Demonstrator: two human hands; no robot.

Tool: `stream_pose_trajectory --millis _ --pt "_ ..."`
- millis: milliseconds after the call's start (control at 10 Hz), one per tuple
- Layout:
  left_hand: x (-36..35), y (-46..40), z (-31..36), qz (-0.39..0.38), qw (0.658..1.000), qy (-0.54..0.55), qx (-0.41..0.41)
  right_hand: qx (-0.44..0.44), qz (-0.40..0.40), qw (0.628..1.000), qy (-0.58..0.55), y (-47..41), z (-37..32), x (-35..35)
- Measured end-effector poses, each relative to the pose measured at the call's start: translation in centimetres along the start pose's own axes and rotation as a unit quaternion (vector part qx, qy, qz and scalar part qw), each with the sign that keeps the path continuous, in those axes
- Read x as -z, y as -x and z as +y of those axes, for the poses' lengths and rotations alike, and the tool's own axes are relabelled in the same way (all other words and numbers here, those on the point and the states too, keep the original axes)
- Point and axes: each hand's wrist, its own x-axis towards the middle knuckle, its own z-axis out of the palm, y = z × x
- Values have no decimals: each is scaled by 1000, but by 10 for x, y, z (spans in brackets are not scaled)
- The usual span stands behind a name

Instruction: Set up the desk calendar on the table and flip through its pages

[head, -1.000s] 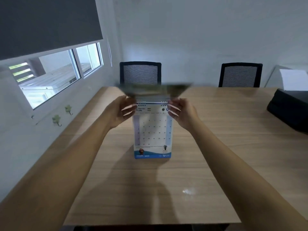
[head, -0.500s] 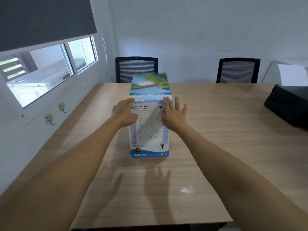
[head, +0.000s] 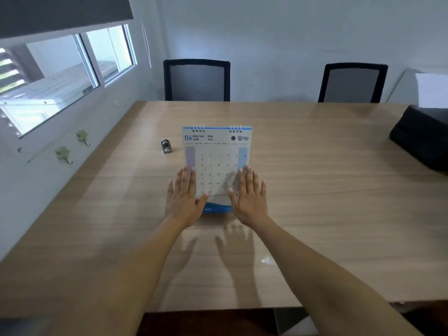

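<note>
I am resting my left hand (head: pixel 183 198) and right hand (head: pixel 247 198) flat, fingers spread, gripping nothing, against the lower half of the desk calendar (head: pixel 217 151), which is standing mid-table (head: pixel 327 190) and showing June. I am judging myself to be partway through the flipping; next I would need to lift this sheet at its lower edge and turn it over the wire rings (head: pixel 198 128). My palms are covering the bottom corners, the date grid is blurring, and a small object (head: pixel 166 146) beside it is too small to identify.

Left hand (head: pixel 183 199) and right hand (head: pixel 249 198) flat, fingers spread, palms down, side by side, forearms extended
</note>
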Motion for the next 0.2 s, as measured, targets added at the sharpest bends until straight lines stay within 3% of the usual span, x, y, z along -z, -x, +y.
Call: stream_pose_trajectory --millis 200 --pt "-71 60 -2 -138 988 18 63 -28 -106 994 27 48 25 -62"
